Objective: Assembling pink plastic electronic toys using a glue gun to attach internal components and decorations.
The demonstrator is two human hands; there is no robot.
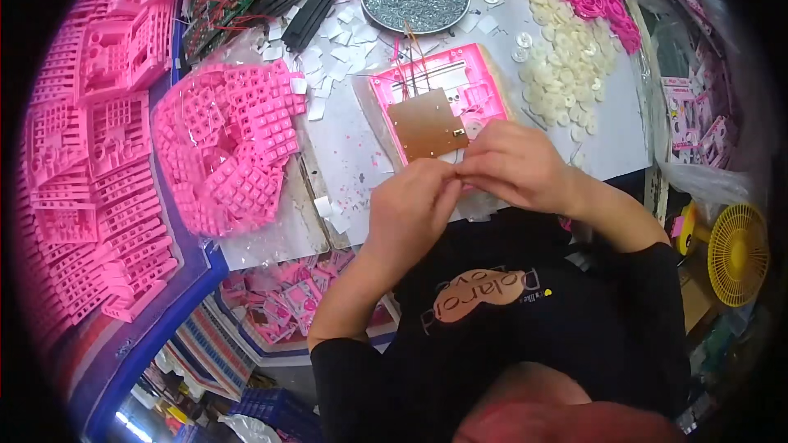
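Mid-frame, the left hand [410, 201] and right hand [523, 166] pinched narrowly, contents indiscernible, by the brown board [423, 125]; assembly seemingly needed careful placement next.

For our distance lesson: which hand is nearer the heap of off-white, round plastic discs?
Right. The right hand is just below and left of the disc heap; the left hand is farther down and left.

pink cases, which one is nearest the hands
The pink case beneath the brown board; the other cases are stacked at far left.
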